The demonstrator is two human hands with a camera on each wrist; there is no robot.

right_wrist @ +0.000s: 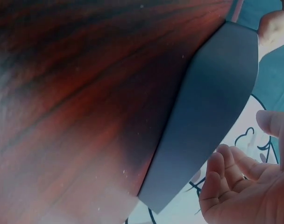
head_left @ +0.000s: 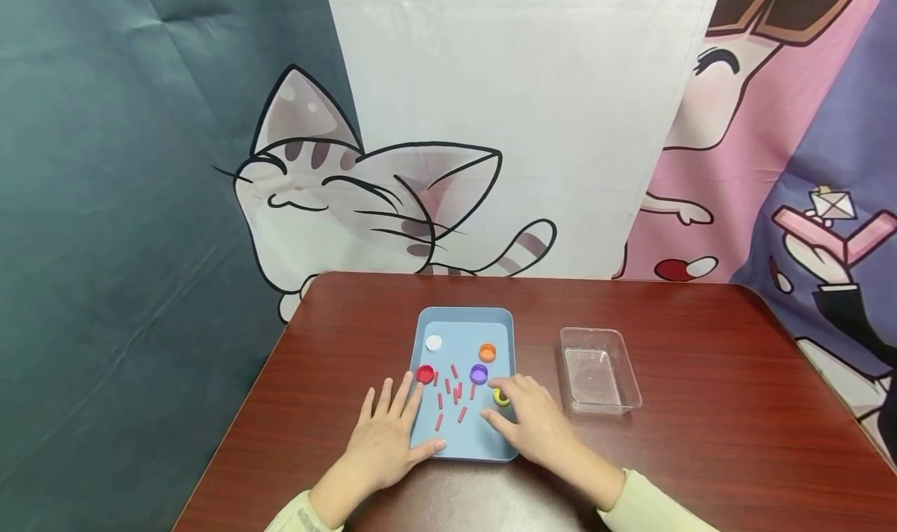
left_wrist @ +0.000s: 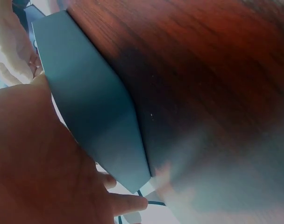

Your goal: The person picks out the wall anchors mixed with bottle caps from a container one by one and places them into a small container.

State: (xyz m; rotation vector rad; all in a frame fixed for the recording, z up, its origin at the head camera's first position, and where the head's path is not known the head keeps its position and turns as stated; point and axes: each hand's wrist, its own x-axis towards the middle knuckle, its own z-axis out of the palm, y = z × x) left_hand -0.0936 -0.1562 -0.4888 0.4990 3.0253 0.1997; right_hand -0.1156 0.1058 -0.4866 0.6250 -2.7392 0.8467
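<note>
A blue tray (head_left: 462, 442) lies on the table with several short red sticks (head_left: 455, 396) scattered over its middle. Round caps sit in it: a white one (head_left: 434, 343), an orange one (head_left: 487, 352), a purple one (head_left: 479, 374), a red one (head_left: 424, 374) and a yellow one (head_left: 501, 397). My left hand (head_left: 385, 442) rests on the tray's left edge, fingers straight and spread, thumb over the near rim. Over the right edge, beside the yellow cap, is my right hand (head_left: 536, 423); its fingers (right_wrist: 226, 172) are loosely bent with nothing visible between them. It partly hides the yellow cap.
To the right of the tray stands a clear plastic box (head_left: 599, 372) on the brown wooden table (head_left: 715, 407). Behind the table's far edge hangs a cloth (head_left: 546, 72) with a cartoon cat printed on it.
</note>
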